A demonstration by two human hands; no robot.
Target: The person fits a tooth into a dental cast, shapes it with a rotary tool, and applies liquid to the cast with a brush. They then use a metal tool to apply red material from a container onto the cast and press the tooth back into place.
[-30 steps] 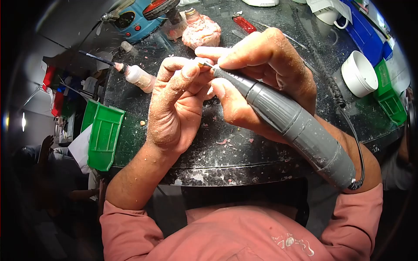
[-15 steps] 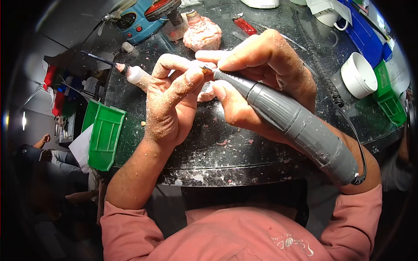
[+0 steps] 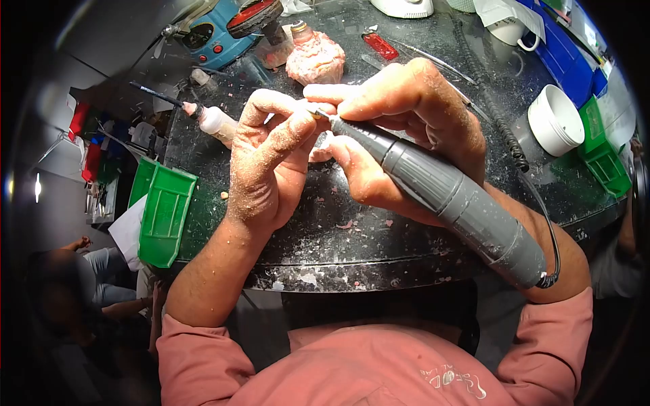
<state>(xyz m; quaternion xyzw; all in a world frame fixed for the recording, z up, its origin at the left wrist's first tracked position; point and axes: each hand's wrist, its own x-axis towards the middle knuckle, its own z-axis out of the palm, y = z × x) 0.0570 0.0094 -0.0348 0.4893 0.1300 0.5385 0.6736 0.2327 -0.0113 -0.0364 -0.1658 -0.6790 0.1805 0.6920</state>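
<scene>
A grey rotary handpiece (image 3: 437,179) lies in my right hand (image 3: 406,128), its fingers closed around the narrow front. Powder-dusted, my left hand (image 3: 271,155) pinches a small yellowish piece (image 3: 315,115) between thumb and forefinger. The handpiece's metal tip meets or nearly meets this piece; the contact is too small to make out. Both hands are close together above the dark bench, fingertips almost touching. Behind them, partly hidden, is a pale pinkish lump (image 3: 321,151).
White dust and pink crumbs cover the bench (image 3: 359,247). Beyond my hands stand a lumpy pink burner (image 3: 315,57), a red pocketknife (image 3: 380,46) and a blue machine (image 3: 220,34). A white bottle (image 3: 218,124), green bins (image 3: 166,216) and a white tub (image 3: 555,120) flank them. A coiled cord (image 3: 504,128) runs right.
The handpiece's rear end and my right hand have shifted slightly left and down. My left hand keeps its pinch, nearly in place. A person at far left has moved a little.
</scene>
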